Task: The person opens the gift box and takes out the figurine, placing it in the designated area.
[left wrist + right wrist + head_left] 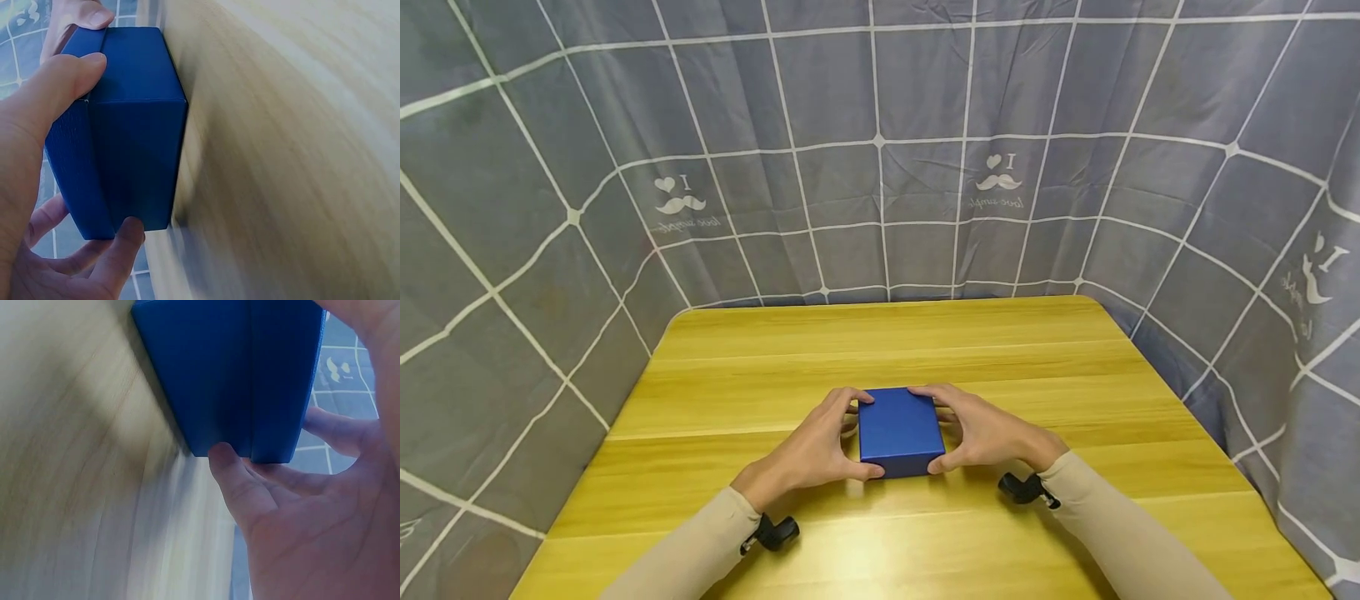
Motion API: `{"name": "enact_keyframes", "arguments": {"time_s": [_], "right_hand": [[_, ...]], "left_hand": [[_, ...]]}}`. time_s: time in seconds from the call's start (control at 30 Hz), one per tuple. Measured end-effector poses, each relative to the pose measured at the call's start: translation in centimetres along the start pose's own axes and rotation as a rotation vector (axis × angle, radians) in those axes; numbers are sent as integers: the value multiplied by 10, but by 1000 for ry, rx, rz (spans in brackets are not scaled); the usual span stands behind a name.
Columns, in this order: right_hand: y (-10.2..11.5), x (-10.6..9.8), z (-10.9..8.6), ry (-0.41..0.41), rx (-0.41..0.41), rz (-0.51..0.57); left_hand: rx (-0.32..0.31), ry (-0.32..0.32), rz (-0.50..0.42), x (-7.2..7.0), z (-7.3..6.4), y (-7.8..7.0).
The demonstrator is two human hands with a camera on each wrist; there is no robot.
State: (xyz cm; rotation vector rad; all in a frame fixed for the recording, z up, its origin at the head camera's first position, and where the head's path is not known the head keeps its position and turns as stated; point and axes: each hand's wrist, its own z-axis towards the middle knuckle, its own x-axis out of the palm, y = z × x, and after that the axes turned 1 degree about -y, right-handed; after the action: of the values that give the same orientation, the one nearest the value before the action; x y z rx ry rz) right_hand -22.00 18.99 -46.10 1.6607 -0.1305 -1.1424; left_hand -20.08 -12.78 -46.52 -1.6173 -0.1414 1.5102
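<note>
A blue lidded box (898, 423) sits on the wooden table near its middle, lid down. The left hand (814, 446) grips it from the left, thumb at the near corner and fingers at the far one. From the right, the right hand (988, 431) holds it the same way. Up close in the left wrist view, a seam runs round the box (137, 150) between lid and base, with the left thumb (87, 70) right at that seam. In the right wrist view, a right fingertip (223, 456) touches the far bottom corner area of the box (200, 369).
The yellow wood-grain table (880, 342) has rounded far corners. A grey curtain (925, 192) with white grid lines hangs round its back and both sides. Small black wrist mounts (771, 533) stick out below the beige sleeves (688, 550).
</note>
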Motion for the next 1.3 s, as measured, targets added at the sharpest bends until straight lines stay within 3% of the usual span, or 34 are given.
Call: {"name": "enact_keyframes", "arguments": {"time_s": [1.3], "right_hand": [[2,-10,2,-58,60,-163]], "left_hand": [[23,24,-26,-7,11,3]]}}
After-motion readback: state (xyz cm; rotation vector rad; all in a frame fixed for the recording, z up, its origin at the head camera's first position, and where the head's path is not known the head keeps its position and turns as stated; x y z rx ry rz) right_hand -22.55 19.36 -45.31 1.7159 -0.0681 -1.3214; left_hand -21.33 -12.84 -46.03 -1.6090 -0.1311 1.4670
